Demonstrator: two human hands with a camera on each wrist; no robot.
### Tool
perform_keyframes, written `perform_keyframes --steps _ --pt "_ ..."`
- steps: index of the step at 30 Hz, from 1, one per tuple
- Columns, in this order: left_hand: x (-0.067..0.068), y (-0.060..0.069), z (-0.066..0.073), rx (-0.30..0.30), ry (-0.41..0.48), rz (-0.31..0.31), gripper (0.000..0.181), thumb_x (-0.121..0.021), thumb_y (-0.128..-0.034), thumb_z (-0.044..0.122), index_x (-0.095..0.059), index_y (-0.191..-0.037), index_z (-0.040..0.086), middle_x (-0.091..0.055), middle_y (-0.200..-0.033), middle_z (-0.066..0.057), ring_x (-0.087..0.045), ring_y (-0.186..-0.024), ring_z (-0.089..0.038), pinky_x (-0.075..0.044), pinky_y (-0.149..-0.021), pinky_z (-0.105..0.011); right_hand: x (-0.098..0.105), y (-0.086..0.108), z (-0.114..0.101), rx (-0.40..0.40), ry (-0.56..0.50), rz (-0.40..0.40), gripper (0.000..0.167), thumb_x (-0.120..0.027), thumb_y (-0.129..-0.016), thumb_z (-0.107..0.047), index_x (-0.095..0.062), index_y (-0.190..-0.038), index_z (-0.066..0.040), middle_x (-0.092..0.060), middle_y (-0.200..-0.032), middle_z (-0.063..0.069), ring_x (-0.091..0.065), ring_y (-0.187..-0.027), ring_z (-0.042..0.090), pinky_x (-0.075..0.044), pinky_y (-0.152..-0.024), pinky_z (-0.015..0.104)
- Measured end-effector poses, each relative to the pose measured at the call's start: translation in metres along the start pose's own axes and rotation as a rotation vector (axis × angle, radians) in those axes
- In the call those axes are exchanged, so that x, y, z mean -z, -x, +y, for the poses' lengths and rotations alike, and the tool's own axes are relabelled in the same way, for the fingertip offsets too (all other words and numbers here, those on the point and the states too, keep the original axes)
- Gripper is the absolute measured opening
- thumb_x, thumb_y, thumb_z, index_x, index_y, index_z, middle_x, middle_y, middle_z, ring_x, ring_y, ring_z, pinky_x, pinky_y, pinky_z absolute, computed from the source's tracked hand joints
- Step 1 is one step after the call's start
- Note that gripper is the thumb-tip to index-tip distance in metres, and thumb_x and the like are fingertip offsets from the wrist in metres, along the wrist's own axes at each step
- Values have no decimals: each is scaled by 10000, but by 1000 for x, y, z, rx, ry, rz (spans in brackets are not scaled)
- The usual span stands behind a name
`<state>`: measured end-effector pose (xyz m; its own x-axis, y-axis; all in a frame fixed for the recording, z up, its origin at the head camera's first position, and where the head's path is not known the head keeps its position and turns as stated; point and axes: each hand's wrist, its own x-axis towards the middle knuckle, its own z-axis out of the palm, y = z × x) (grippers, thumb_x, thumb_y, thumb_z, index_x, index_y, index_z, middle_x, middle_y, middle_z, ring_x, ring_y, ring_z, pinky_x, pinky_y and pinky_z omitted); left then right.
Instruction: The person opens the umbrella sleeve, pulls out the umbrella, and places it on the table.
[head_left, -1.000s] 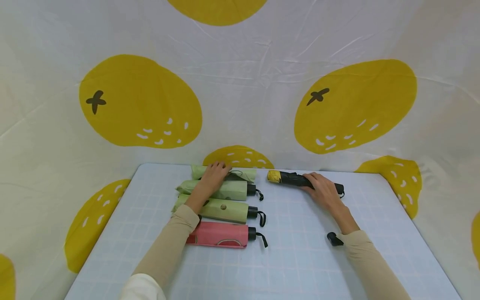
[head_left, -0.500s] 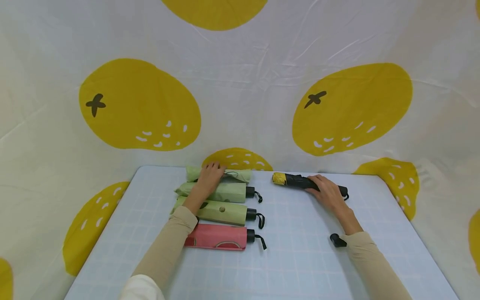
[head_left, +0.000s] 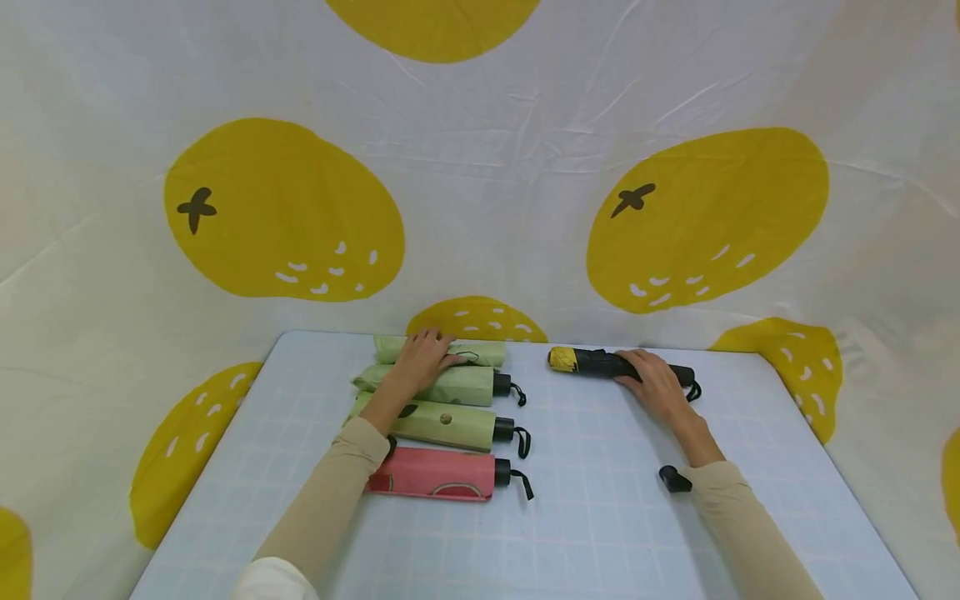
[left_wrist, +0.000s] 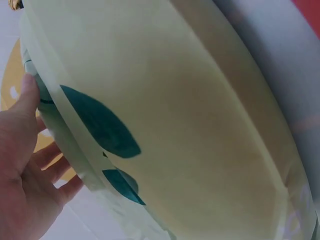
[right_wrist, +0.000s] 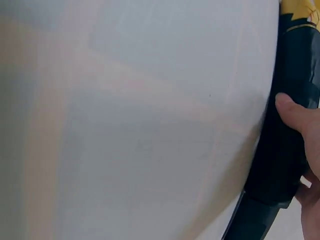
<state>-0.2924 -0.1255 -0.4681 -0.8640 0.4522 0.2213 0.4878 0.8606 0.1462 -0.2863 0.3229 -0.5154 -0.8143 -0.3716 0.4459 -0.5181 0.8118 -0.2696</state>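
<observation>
**Left hand point(head_left: 426, 362) and right hand point(head_left: 651, 383) on umbrellas at the far edge of the desk point(head_left: 585, 525)**

A person reaches across the desk with both arms. Near its far edge, left of the middle, lies the farthest green umbrella point(head_left: 486, 353). The left hand grips it, its fingers point(left_wrist: 71, 187) a little apart from one another on the far side and its thumb point(left_wrist: 29, 92) on the near side. To the right, also close to the far edge, the black and yellow umbrella point(head_left: 596, 362) lies slightly slanted, its yellow end toward the left edge and its black handle end toward the right. The right hand is clamped round its dark part, thumb along the near side and fingers beyond; the right wrist view cuts off part of this hand.

Three more folded umbrellas follow in a column toward the near edge: the second green umbrella point(head_left: 468, 386), just under the left wrist; the yellow-green umbrella point(head_left: 457, 425); and the pink umbrella point(head_left: 442, 473), nearest the person. All three point their black handles, with dark cords, toward the right edge. The left sleeve point(head_left: 318, 500) partly covers the pink one's left end.

A small black object point(head_left: 675, 479) shows just beside the right sleeve point(head_left: 750, 533). Beyond the desk hangs a pale sheet point(head_left: 495, 217) printed with large yellow fruit shapes.
</observation>
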Motion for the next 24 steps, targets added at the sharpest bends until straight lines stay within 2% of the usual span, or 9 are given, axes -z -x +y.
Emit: perform_keyframes --steps 4,8,15,20,24 --pt "2 0 5 19 37 -13 442 -586 -1050 346 -611 -1311 -10 -591 -1202 -255 -569 -1114 -439 -489 -935 -569 1 -2 -3 -18 1 -38 466 -793 -876 -8 -621 -1306 53 -639 -1218 255 -570 -1160 465 -421 -1028 617" --pt "3 2 7 14 61 6 429 -586 -1057 310 -600 -1346 -7 -581 -1216 -250 -564 -1115 -430 -480 -943 -560 4 -2 -5 -45 -12 -74 506 -778 -889 5 -590 -1356 52 -609 -1276 267 -534 -1214 461 -397 -1062 616" --pt "1 9 7 -87 110 140 363 -650 -1027 217 -620 -1306 -13 -602 -1171 -250 -576 -1049 -434 -488 -906 -554 8 -2 -17 0 -52 -33 545 -784 -863 56 -574 -1365 60 -577 -1303 266 -515 -1218 450 -400 -1051 604" --pt "1 13 7 -135 123 170 370 -649 -1029 203 -618 -1320 -23 -605 -1148 -237 -568 -1006 -409 -492 -871 -526 8 -2 -28 60 -61 12 520 -793 -844 65 -596 -1325 80 -584 -1273 274 -530 -1174 446 -421 -1014 601" --pt "1 17 10 -171 123 197 376 -669 -1015 185 -619 -1321 -28 -608 -1143 -230 -563 -988 -387 -498 -851 -498 8 -3 -39 65 -71 17 500 -795 -847 58 -612 -1312 70 -593 -1268 269 -538 -1173 443 -428 -1016 605"
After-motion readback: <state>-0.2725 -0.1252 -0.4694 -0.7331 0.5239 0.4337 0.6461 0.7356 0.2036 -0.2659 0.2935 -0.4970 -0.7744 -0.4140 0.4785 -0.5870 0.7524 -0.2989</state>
